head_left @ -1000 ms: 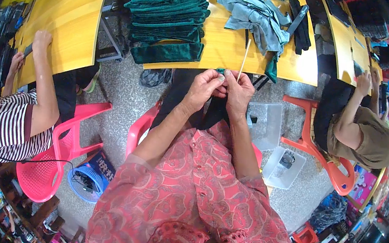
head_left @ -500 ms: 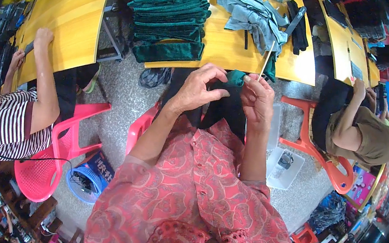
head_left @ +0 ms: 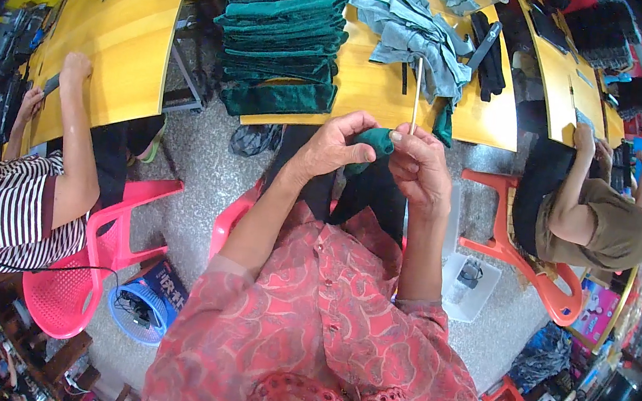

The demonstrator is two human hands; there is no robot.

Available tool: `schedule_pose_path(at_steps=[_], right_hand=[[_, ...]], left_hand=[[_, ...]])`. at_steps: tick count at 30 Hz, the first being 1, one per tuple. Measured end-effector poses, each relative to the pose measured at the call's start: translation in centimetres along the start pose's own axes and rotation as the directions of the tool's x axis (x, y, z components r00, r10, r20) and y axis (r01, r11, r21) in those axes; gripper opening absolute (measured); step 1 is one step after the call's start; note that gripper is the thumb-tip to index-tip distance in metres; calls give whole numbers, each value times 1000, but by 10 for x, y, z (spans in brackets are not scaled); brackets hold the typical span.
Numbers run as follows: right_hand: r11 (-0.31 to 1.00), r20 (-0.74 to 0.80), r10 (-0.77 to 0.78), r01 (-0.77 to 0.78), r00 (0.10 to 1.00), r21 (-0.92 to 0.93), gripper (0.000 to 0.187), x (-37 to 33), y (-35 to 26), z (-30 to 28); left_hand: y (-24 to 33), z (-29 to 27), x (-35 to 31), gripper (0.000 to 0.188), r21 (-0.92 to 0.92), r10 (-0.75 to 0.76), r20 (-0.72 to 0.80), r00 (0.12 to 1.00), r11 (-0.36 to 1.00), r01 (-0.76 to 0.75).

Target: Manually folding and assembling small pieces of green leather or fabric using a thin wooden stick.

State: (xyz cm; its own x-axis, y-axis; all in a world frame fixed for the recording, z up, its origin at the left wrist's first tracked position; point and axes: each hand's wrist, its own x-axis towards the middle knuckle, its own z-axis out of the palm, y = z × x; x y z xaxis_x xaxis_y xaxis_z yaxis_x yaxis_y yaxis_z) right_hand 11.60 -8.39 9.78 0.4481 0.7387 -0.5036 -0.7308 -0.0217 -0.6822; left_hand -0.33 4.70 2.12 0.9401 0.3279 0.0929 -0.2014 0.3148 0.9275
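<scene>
Right over my dark trousers [head_left: 376, 187], my left hand [head_left: 332, 148] gripped a green cloth [head_left: 375, 139], while my right hand [head_left: 424, 167] pinched its edge and a thin stick [head_left: 417, 93]. Beyond, on the yellow table [head_left: 478, 125], green strips [head_left: 281, 26] lay stacked beside crumpled grey cloth [head_left: 415, 33].
</scene>
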Motion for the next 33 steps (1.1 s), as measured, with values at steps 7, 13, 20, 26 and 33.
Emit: schedule_pose_path(at_steps=[7,13,20,26,33], right_hand=[[977,-96,-211,209,973,-35,7,7,5,8],[925,-115,-253,206,960,-319,14,-7,39,9],[853,-80,-268,198,960,-482,17,0,54,13],[801,-74,-374,282,924,-528,15,3,69,5],[523,73,-455,332,888,-785,29,-43,79,4]], left_hand=[[0,17,4,29,-357,-254,-314,915,924,134],[-4,20,14,29,-467,-250,-424,870,884,26],[-2,27,17,30,-267,-175,-576,799,963,19],[5,28,19,32,-326,-193,-602,775,945,-18],[12,12,21,30,-288,-84,-674,734,945,-156]])
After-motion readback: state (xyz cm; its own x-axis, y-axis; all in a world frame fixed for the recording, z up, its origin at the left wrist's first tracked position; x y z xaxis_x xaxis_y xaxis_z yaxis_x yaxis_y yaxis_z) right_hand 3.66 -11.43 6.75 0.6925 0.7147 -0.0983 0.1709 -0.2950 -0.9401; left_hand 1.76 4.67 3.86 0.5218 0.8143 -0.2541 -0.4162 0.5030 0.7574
